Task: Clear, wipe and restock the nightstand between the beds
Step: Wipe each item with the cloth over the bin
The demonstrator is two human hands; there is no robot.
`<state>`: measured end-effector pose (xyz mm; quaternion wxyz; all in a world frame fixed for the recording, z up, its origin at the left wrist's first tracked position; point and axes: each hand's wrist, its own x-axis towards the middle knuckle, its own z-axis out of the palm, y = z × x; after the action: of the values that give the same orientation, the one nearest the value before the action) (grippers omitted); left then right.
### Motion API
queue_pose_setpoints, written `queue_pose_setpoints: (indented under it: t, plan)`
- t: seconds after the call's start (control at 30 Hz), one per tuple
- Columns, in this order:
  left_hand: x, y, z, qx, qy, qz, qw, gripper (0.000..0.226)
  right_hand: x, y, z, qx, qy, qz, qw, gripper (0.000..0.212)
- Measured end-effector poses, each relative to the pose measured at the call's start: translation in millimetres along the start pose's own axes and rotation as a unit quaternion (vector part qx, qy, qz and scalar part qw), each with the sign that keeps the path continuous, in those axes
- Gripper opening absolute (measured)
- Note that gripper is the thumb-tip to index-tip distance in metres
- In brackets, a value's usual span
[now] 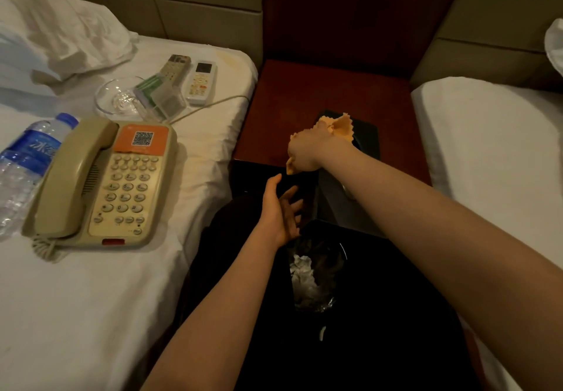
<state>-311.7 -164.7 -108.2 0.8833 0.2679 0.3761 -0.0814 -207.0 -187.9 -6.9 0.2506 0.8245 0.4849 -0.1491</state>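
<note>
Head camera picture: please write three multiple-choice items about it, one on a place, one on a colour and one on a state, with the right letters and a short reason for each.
1. Where does the telephone lie?
A. on the floor
B. on a chair
C. on the left bed

2. What colour is the cloth in the right hand?
A. orange
B. blue
C. white

3. In what state is the left hand?
A. a tight fist
B. fingers spread, holding nothing
C. pinching a tissue

Answers:
1 C, because the telephone rests on the white sheet of the left bed.
2 A, because the cloth edges that stick out of the right hand are orange.
3 B, because the fingers are straight and apart, and nothing is in them.
</note>
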Motion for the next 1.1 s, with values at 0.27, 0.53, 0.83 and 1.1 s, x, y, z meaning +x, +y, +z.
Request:
queue_pose_setpoints:
  t: [0.27, 0.53, 0.83, 1.1]
  plan:
    - [2.1, -0.2, 0.3, 0.001, -0.009, -0.008, 1.000, 0.061, -14.6, -5.0, 5.8, 0.051, -0.017, -0.044, 0.998, 0.031]
    - [1.7, -0.4, -1.6, 0.046, 0.028, 0.026, 0.998, 0.066, -57.5, -25.1, 28.2, 0.053, 0.016, -0.091, 0.994, 0.030]
    - [2.4, -1.9, -0.9, 0.069, -0.030, 0.062, 0.995, 0.068, -103.8, -28.4, 66.1, 0.154, 0.155, -0.136, 0.966, 0.027]
    - [-6.4, -9.0, 13.0, 0.148, -0.025, 0.084, 0.985, 0.040, -107.7, -35.6, 128.5, 0.346, 0.364, -0.006, 0.865, 0.035]
